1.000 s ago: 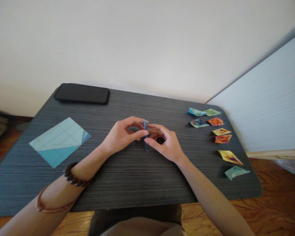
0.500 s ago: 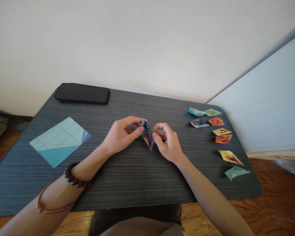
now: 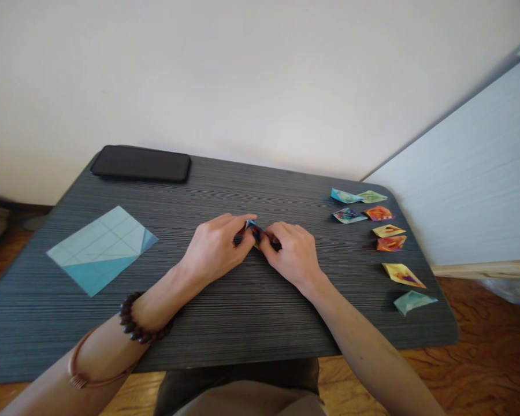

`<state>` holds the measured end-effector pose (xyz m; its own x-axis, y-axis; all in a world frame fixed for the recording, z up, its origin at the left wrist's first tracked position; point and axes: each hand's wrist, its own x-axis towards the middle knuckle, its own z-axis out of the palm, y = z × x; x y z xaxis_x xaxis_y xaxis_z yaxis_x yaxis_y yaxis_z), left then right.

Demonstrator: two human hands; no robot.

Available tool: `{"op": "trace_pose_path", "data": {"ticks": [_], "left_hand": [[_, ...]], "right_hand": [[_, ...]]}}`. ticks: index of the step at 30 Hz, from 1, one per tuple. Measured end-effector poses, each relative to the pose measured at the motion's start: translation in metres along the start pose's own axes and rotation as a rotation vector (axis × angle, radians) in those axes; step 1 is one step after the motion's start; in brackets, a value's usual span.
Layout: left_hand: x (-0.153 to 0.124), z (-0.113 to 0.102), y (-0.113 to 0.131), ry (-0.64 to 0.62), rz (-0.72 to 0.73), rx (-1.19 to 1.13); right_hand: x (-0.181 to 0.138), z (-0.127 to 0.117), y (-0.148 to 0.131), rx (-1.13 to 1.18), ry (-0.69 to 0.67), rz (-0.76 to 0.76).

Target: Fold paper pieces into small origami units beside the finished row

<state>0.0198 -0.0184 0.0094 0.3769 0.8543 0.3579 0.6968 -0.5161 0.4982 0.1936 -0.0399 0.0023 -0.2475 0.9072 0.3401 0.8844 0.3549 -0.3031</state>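
A small folded piece of origami paper (image 3: 254,229), patterned in blue, red and orange, is pinched between both hands over the middle of the table. My left hand (image 3: 219,245) grips its left end with thumb and fingers. On the opposite end, my right hand (image 3: 291,251) closes with thumb against curled fingers. Much of the paper is hidden behind the fingers. To the left lies a creased light-blue sheet (image 3: 108,237), with a darker teal flap folded over along its lower edge.
Several folded paper pieces lie along the table's right side, among them a yellow one (image 3: 404,275), a teal one (image 3: 413,301) and an orange one (image 3: 379,214). A black phone (image 3: 141,163) rests at the back left of the dark table (image 3: 251,323). A wall stands behind.
The patterned paper has turned and now shows less between the fingers. My right hand has shifted left and rolled over, knuckles upward; my left hand has also turned knuckles-up.
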Motion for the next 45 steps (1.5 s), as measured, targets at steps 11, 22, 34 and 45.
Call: {"op": "trace_pose_path", "data": {"ticks": [11,22,34,45], "left_hand": [[0.003,0.001,0.002,-0.121,-0.146,0.011],[0.002,0.006,-0.009,-0.163,-0.037,-0.067],[0.008,-0.003,-0.017,-0.368,-0.303,-0.689],[0.009,-0.01,-0.02,-0.516,-0.474,-1.28]], "right_hand": [[0.0,0.002,0.0,0.088,-0.076,0.025],[-0.001,0.003,0.005,0.23,-0.066,0.02],[-0.004,0.003,0.024,0.512,0.0,-0.115],[-0.004,0.003,0.024,0.64,0.007,-0.081]]}}
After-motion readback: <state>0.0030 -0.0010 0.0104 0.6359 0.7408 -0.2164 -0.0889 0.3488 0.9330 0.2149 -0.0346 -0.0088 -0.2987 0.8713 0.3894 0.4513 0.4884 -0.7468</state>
